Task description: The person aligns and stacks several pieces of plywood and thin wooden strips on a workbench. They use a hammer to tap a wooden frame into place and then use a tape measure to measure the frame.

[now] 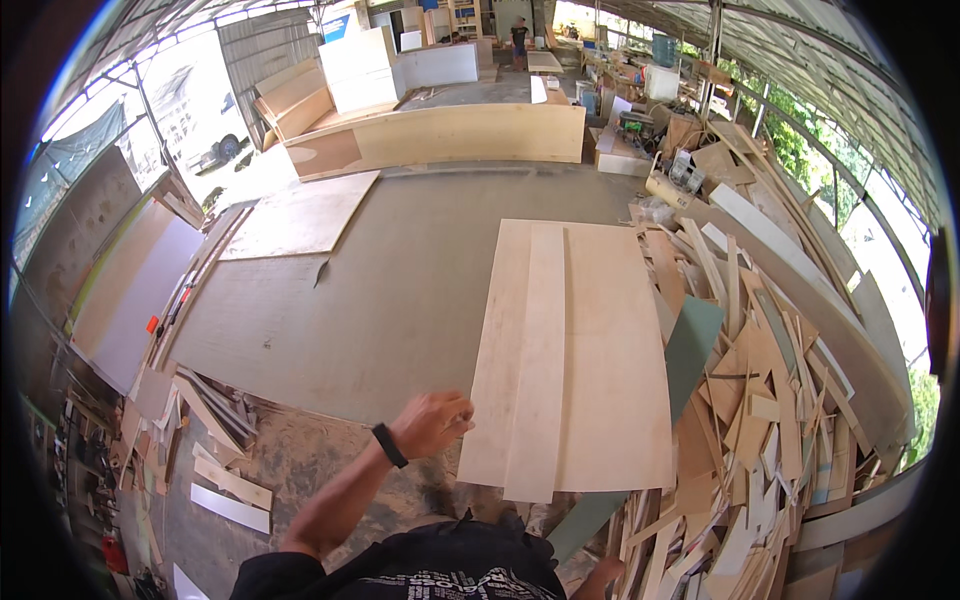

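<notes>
My left hand (430, 422), with a black band on its wrist, hangs just left of a pale plywood sheet (620, 370). Its fingers are curled in; whether they hold anything small I cannot make out. On that sheet lies a long narrow plywood strip (538, 370), running lengthwise and jutting slightly past the near edge. Low in the view, my right hand (602, 577) is down beside my body, near the scrap wood, its fingers mostly hidden. Under the sheet's right side, a green board (692, 350) sticks out.
A large grey surface (400, 290) spreads ahead, with another plywood sheet (300, 215) at its far left. Piled wood offcuts (750, 430) crowd the right; more scraps (230, 490) lie at lower left. A long plywood panel (460, 135) stands across the back. A person (519, 45) stands far off.
</notes>
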`<state>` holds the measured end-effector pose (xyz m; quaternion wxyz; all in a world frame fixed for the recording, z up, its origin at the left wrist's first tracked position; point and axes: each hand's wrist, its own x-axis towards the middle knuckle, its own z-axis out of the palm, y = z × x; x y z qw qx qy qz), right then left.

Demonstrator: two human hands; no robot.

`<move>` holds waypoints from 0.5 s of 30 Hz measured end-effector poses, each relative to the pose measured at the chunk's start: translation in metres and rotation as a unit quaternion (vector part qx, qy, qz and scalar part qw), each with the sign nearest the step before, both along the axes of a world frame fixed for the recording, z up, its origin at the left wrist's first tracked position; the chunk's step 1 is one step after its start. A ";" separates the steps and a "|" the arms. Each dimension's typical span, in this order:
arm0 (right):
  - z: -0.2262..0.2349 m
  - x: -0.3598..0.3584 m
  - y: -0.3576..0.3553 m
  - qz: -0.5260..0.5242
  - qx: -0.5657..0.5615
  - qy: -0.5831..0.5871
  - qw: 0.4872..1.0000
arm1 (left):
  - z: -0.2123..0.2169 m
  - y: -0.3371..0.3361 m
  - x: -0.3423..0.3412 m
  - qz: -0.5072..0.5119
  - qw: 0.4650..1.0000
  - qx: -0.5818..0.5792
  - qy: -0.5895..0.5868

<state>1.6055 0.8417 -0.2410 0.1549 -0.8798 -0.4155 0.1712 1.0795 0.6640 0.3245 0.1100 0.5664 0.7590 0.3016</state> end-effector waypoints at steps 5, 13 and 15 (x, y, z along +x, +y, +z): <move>0.119 0.044 0.068 -0.233 0.287 0.203 0.907 | -0.149 -0.052 0.019 0.064 0.983 -0.076 -0.154; 0.293 -0.022 0.207 0.023 0.421 0.297 0.857 | -0.210 -0.097 0.035 0.096 0.964 -0.165 -0.186; 0.317 -0.065 0.236 0.110 0.377 0.444 0.805 | -0.230 -0.118 0.029 0.117 0.963 -0.176 -0.167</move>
